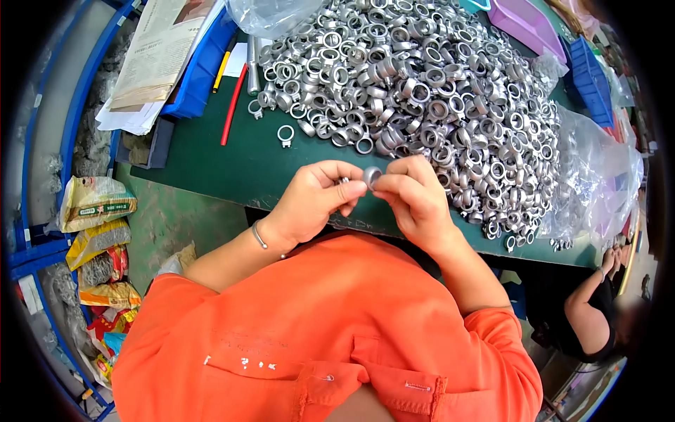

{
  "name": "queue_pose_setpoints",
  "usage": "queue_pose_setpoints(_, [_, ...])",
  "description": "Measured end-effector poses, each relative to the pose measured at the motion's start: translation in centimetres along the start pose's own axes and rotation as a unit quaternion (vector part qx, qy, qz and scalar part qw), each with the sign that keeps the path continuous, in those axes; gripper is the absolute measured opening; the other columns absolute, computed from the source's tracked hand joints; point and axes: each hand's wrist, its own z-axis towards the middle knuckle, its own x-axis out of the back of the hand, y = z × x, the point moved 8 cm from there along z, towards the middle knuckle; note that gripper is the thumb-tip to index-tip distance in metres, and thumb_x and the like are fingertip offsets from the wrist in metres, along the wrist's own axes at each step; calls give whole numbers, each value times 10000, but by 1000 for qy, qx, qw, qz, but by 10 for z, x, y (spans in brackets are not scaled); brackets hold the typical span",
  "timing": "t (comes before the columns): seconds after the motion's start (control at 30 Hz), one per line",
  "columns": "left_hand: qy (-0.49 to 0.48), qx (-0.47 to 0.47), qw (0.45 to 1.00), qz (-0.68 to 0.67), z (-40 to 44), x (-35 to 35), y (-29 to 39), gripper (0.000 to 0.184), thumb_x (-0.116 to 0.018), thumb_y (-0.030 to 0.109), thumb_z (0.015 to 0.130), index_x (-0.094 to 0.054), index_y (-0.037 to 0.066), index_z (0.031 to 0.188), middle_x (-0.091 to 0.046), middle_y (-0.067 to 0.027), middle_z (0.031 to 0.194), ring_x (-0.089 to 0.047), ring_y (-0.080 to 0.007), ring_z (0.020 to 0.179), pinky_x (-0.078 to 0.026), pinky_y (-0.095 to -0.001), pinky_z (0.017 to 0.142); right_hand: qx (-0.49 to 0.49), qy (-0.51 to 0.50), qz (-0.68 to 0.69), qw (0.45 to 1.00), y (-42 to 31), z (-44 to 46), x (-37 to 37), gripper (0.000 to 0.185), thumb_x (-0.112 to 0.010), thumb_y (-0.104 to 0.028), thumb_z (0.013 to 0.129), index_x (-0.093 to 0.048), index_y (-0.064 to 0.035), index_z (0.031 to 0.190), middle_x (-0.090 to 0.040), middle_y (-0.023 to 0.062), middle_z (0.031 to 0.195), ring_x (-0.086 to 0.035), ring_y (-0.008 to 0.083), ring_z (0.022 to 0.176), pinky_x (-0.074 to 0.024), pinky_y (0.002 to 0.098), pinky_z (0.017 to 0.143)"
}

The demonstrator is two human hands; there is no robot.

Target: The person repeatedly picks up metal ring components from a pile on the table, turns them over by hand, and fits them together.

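Observation:
My left hand and my right hand meet over the front edge of the green table. Between their fingertips is a silver metal ring, pinched from both sides. A small metal piece also shows among the left fingers, too small to make out. Just beyond the hands lies a large pile of similar metal rings. One loose ring rests apart from the pile on the left.
Left of the pile are a red pen, a yellow marker and a blue bin with papers. Clear plastic bags lie right. A pink tray stands behind. A co-worker's arm shows at lower right.

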Motion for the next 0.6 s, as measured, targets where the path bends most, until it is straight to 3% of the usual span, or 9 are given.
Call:
queue_pose_setpoints(0.07, [-25,-88,990,109,-2,-5,10,100,-622,54,831,-620,-3,913,-594,-14,832,-521,-61,669,-430,-190,575,-26,23,58,998,6,-8,-2,202,-629,61,727,-599,-34,902,-563,86,846,-547,242,767,-444,304,666])
queue_pose_setpoints(0.13, [-15,-84,985,152,-6,-8,12,67,-619,-5,809,-611,-12,876,-576,-44,883,-513,-86,703,-424,-216,601,-187,67,197,960,29,-27,-9,200,-598,40,798,-568,-11,990,-587,86,911,-577,184,842,-463,258,722])
queue_pose_setpoints(0.17, [-13,-132,970,205,-8,-10,18,70,-623,-11,804,-616,-7,873,-576,-44,883,-520,-86,716,-425,-210,600,-267,83,309,909,41,-38,-20,247,-567,6,852,-506,11,1092,-592,79,955,-575,137,883,-471,242,759])
queue_pose_setpoints(0.2, [-12,-179,950,257,-11,-14,23,74,-627,-17,799,-621,-2,871,-577,-44,882,-526,-85,729,-426,-205,599,-270,83,309,908,40,-39,-20,247,-567,6,852,-506,11,1092,-592,79,955,-575,137,883,-471,242,759])
queue_pose_setpoints(0.27, [-17,-211,931,298,-14,-18,26,82,-636,-22,790,-627,3,867,-578,-41,881,-531,-83,741,-424,-197,591,-305,55,456,834,37,-40,-30,295,-552,-14,872,-460,18,1151,-584,80,986,-571,130,904,-476,256,782])
queue_pose_setpoints(0.33, [-19,-242,909,338,-17,-22,28,90,-644,-28,780,-632,9,862,-580,-39,880,-537,-81,754,-422,-189,583,-311,49,462,829,36,-41,-35,314,-575,-8,858,-445,16,1143,-576,92,1009,-576,140,916,-480,260,800])
queue_pose_setpoints(0.4, [-7,-266,888,375,-19,-22,31,104,-657,-27,769,-639,13,863,-584,-37,878,-538,-73,750,-413,-176,559,-246,83,471,843,31,-36,-31,317,-598,15,836,-441,21,1111,-570,105,1017,-578,145,929,-484,258,815])
queue_pose_setpoints(0.6, [1,-234,904,357,-18,-18,29,98,-658,17,786,-658,22,883,-598,-35,850,-532,-84,697,-424,-197,580,-238,90,476,842,34,-39,-33,349,-599,59,814,-397,4,1094,-562,134,1050,-588,172,941,-492,279,828])
